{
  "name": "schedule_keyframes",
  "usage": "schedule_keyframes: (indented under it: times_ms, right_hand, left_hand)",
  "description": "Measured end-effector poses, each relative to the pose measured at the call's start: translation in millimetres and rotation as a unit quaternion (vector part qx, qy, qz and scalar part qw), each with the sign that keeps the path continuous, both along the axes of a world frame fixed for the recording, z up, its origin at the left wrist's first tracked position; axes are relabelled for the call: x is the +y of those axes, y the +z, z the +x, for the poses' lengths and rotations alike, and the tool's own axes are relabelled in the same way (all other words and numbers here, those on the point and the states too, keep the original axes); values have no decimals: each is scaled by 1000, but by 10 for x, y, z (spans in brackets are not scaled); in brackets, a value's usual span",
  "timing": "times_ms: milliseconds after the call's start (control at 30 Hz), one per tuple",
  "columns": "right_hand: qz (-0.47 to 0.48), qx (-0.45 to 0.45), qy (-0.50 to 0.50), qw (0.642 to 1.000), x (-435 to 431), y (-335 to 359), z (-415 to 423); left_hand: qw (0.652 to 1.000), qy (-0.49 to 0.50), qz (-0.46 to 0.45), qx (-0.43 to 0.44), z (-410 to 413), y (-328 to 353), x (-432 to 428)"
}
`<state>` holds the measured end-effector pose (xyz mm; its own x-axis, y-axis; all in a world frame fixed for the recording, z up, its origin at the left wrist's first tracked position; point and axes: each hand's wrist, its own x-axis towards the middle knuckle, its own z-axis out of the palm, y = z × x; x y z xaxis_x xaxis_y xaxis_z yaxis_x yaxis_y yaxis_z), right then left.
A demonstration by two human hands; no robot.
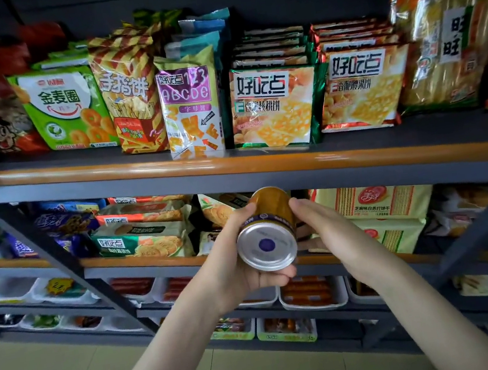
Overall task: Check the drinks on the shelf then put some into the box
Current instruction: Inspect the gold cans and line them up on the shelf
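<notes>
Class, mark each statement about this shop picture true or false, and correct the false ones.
1. The left hand holds a can. True.
2. The can stands upright on a shelf. False: it is held in the air, its silver end facing the camera.
3. The right hand touches the can. True.
4. The top shelf holds bottles. False: it holds snack bags.

Your can (268, 217) is gold with a purple band and a purple-dotted silver end; the shelf trim (139, 170) is orange.
</notes>
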<state>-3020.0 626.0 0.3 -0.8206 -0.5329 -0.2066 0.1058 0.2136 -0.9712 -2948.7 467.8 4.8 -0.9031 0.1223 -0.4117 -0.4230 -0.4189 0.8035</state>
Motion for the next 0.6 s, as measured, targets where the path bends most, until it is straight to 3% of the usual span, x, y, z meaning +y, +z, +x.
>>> schedule_keyframes:
  times_ms: [133, 267, 367, 467, 600]
  right_hand:
    - [-169, -167, 46, 970, 92, 63, -73]
    - [-238, -165, 24, 957, 168, 86, -158]
    - [-201, -103, -43, 973, 230, 160, -186]
    - [-106, -19, -100, 989, 258, 268, -156]
    - [37, 169, -114, 978, 280, 433, -74]
  left_hand:
    - [991, -111, 78, -5, -133, 62, -29]
    - [984, -178, 1, -3, -266, 106, -57]
    - [972, -153, -171, 45, -353, 131, -32]
    - [911, -149, -363, 127, -387, 210, 128]
    - [871, -96, -442, 191, -501, 190, 236]
